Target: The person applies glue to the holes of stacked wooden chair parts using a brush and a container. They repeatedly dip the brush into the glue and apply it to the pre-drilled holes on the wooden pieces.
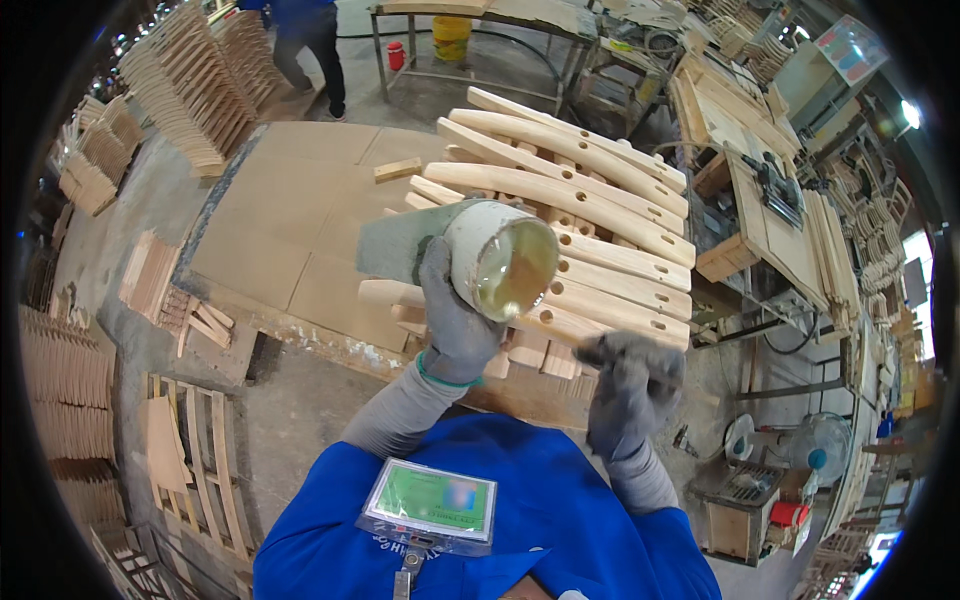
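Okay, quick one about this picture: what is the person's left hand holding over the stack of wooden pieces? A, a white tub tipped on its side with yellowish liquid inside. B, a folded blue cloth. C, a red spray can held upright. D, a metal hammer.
A: the gloved left hand grips a white tub tipped toward the camera, its open mouth showing yellowish liquid, above the stacked wooden pieces; the gloved right hand is blurred.
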